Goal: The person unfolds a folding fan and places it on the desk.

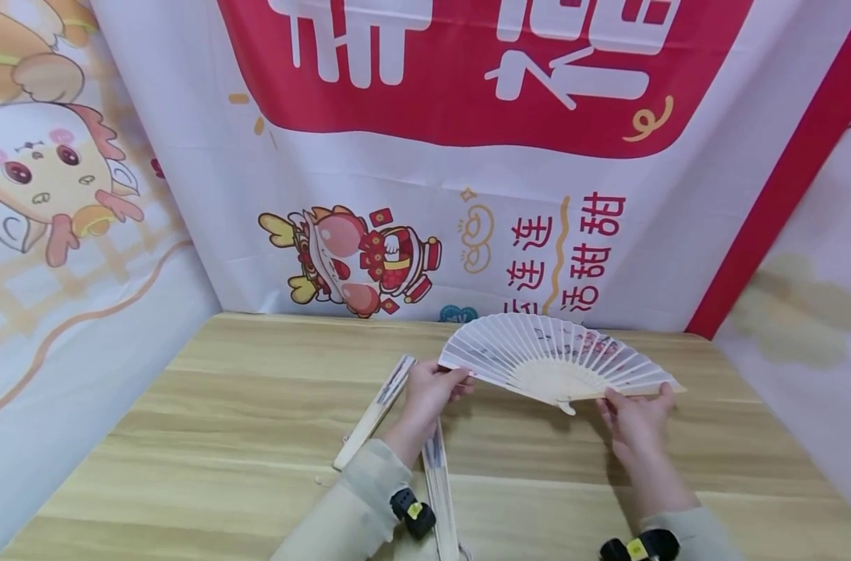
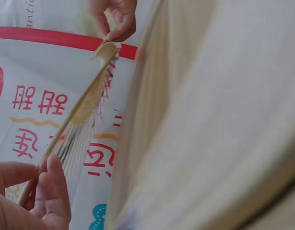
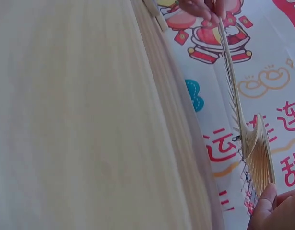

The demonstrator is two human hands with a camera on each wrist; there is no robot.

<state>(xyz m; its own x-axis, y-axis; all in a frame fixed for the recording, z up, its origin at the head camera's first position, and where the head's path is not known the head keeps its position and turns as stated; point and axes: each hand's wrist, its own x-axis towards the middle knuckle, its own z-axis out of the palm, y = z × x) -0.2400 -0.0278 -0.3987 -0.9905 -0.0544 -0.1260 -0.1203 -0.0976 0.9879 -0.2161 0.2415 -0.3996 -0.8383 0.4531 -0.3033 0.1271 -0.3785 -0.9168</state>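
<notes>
A white folding fan [image 1: 552, 362] with a printed flower pattern is spread wide above the back of the table. My left hand [image 1: 431, 389] pinches its left end rib, and my right hand [image 1: 638, 425] pinches the right end rib. In the left wrist view the fan [image 2: 85, 103] appears almost edge-on, with left thumb and fingers [image 2: 53, 191] on its rib. The right wrist view shows the right thumb [image 3: 267, 199] on the other rib. Two folded fans lie on the table: one [image 1: 374, 413] left of my left hand, the other [image 1: 439, 491] partly hidden beneath my left forearm.
The wood-grain table [image 1: 222, 436] ends at a white cloth backdrop [image 1: 243, 257] with red lettering and cartoon figures. Printed cloth also hangs at the left side [image 1: 68, 327] and the right side [image 1: 804, 374]. A black band with a camera sits on each wrist.
</notes>
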